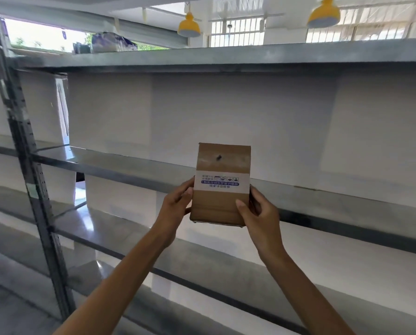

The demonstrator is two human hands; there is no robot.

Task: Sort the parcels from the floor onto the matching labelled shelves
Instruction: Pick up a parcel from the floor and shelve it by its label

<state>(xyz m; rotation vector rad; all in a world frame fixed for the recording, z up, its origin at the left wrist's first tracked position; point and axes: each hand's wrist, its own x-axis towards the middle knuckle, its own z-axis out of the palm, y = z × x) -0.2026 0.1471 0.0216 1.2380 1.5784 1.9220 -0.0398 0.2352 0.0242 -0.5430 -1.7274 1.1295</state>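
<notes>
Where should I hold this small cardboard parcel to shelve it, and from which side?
Grip the cardboard parcel by its two long side edges, on the lower half, coming from below, as the left hand and right hand do now. It is narrow and upright, so thumbs on the front pinch it well, and the top end is free to lead onto the shelf.

I see grey metal shelving (153,170), several tiers, perforated upright (30,170) at left; plastic-wrapped bundle (112,42) on top shelf (250,55), left end.

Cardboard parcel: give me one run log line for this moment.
parcel: held upright, label upside down | left hand: grips left edge | right hand: grips right edge | shelf: behind parcel
</notes>
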